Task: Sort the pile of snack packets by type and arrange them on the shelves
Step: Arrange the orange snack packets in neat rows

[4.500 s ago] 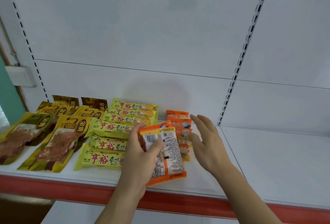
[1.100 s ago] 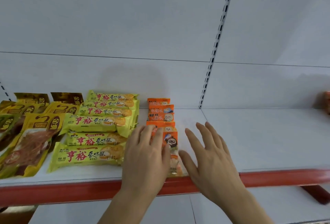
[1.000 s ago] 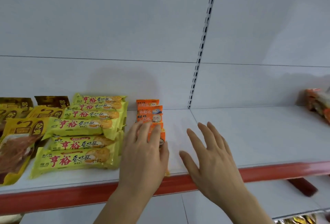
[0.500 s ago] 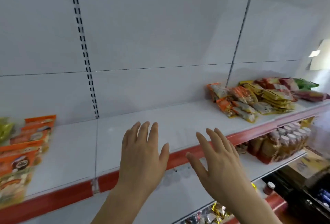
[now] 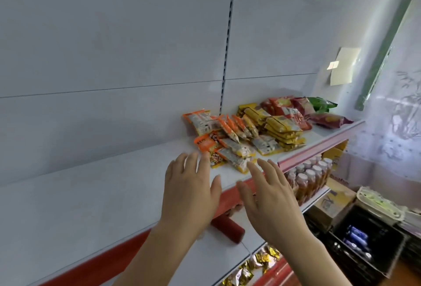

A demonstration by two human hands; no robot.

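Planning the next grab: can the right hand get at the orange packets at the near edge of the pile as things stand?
Probably yes. The right hand is open, holds nothing, and hovers just short of the orange packets; nothing lies between them. The left hand is beside it, not across its path.

A white shelf (image 5: 95, 194) with a red front edge runs from the lower left of the frame up toward the right. Its left and middle stretch is bare white board. At the right of centre a pile of snack packets (image 5: 255, 133) lies directly on it: orange packets (image 5: 205, 144) nearest the middle of the frame, a stack of yellow packets (image 5: 283, 134) just right of them, then red packets (image 5: 287, 107), a green packet (image 5: 321, 104) and a dark purple packet (image 5: 330, 120) toward the far right end. Under it, at the right, a lower shelf (image 5: 317, 199) carries a row of what look like capped bottles (image 5: 307, 176), blurred.
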